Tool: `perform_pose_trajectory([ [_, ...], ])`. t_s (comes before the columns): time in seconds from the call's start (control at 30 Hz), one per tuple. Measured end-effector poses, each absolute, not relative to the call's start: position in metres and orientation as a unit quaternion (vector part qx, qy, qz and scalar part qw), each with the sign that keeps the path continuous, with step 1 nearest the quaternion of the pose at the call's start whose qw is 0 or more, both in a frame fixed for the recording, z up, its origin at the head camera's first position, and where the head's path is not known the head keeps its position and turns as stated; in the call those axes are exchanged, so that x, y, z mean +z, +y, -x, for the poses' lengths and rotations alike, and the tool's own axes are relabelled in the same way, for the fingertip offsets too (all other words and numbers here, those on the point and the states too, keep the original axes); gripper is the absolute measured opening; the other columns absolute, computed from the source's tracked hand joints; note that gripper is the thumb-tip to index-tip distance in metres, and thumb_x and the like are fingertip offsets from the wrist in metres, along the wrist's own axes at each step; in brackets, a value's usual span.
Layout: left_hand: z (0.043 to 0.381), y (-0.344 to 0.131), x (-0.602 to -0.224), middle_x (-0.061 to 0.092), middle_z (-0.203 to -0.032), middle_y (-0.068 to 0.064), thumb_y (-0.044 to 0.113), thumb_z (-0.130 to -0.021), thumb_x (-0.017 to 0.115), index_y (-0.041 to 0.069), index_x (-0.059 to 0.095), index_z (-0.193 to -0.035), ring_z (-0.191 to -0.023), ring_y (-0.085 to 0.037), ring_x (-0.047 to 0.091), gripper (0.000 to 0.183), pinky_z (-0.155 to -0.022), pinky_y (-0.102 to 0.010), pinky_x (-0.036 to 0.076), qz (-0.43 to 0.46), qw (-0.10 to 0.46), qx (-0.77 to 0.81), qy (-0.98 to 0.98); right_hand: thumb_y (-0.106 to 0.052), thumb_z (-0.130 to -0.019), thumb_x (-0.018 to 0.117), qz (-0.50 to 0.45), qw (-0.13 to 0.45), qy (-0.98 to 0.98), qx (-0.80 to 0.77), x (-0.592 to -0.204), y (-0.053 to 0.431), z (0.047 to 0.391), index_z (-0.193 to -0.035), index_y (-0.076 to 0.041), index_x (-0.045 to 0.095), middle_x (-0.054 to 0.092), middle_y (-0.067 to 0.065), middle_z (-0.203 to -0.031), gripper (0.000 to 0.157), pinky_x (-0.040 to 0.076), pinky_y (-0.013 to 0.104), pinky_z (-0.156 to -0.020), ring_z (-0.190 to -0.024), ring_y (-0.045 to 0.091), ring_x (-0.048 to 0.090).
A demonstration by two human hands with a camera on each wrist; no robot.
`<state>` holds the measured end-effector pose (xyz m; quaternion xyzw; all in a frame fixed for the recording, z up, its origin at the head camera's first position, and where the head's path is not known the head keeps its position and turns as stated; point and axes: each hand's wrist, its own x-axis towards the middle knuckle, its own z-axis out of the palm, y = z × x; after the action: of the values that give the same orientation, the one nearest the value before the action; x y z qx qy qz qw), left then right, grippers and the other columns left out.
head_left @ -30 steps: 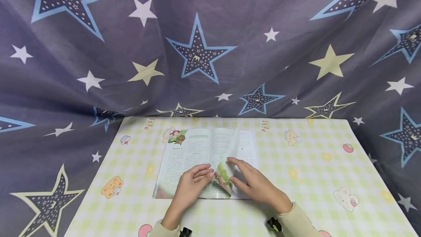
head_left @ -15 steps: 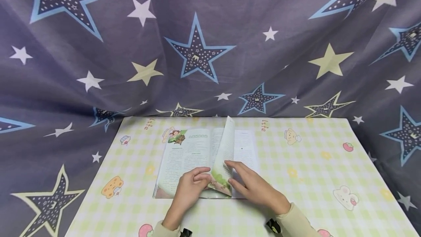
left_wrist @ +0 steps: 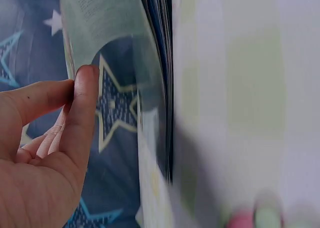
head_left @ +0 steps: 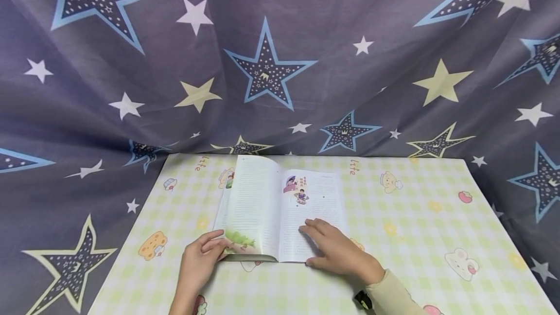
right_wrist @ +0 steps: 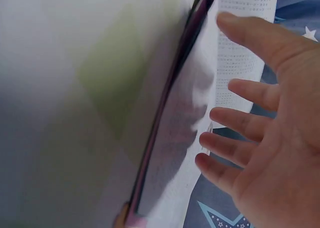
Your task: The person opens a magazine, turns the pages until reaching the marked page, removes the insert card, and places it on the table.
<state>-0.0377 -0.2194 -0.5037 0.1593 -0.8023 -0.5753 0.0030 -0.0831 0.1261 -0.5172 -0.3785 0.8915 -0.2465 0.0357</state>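
Observation:
An open magazine (head_left: pixel 290 239) with printed columns lies on the table in the head view. My left hand (head_left: pixel 199 259) pinches the lower left corner of a turned page (head_left: pixel 253 203), which curves up over the left side. In the left wrist view, thumb and forefinger of the left hand (left_wrist: pixel 55 143) meet on the page edge (left_wrist: pixel 100 17). My right hand (head_left: pixel 337 249) lies over the lower part of the right page, fingers extended. Seen from the right wrist, the fingers of the right hand (right_wrist: pixel 270 128) are spread and straight beside the page (right_wrist: pixel 175 153), holding nothing.
A pale green checked cloth (head_left: pixel 420 227) with cartoon prints covers the table. Behind it and at both sides hangs a dark curtain (head_left: pixel 332 77) with stars. A black strap (head_left: pixel 363 300) sits at the right wrist, by a cream sleeve (head_left: pixel 393 295).
My left hand has moved left with the page, which has swung from standing upright over to the left side. A new illustrated right page now shows. The right hand has hardly moved.

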Motion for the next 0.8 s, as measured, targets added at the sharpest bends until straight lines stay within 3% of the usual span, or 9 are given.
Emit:
perform_pose_trajectory([
  [0.23,0.032,-0.238,-0.503,0.076,-0.098,-0.008,0.016,-0.095,0.072,0.005,0.068,-0.125,-0.080,-0.013,0.072,0.033,-0.069,-0.020,0.059,-0.189,0.011,-0.547,-0.815,-0.036,-0.083,0.082,0.376,0.051,0.901,-0.211,-0.520,0.125,0.081,-0.145,-0.007,0.047,0.043,0.021,-0.148,0.076,0.033,0.058,-0.113,-0.136,0.044,0.039],
  [0.47,0.033,-0.237,-0.505,0.075,-0.099,-0.008,0.016,-0.095,0.070,0.004,0.067,-0.126,-0.081,-0.010,0.072,0.033,-0.069,-0.018,0.058,-0.195,0.015,-0.543,-0.817,-0.033,-0.088,0.077,0.385,0.023,0.905,-0.182,-0.520,0.127,0.082,-0.134,-0.010,0.059,0.059,0.011,-0.134,0.054,0.041,0.052,-0.107,-0.126,0.030,0.053],
  [0.67,0.036,-0.238,-0.504,0.072,-0.116,-0.009,0.026,-0.097,0.068,0.008,0.066,-0.129,-0.103,-0.016,0.069,0.037,-0.076,-0.006,0.049,-0.205,0.018,-0.517,-0.831,-0.030,-0.089,0.076,0.392,-0.009,0.908,-0.150,-0.517,0.134,0.081,-0.121,-0.013,0.067,0.068,0.001,-0.114,0.037,0.044,0.053,-0.102,-0.109,0.021,0.062],
  [0.8,0.039,-0.237,-0.505,0.065,-0.127,-0.016,0.023,-0.098,0.067,0.004,0.062,-0.132,-0.116,-0.025,0.064,0.039,-0.080,-0.006,0.049,-0.212,0.025,-0.537,-0.816,-0.027,-0.087,0.079,0.418,-0.048,0.898,-0.132,-0.517,0.137,0.081,-0.113,-0.015,0.071,0.071,-0.002,-0.103,0.029,0.047,0.053,-0.100,-0.098,0.017,0.065],
])
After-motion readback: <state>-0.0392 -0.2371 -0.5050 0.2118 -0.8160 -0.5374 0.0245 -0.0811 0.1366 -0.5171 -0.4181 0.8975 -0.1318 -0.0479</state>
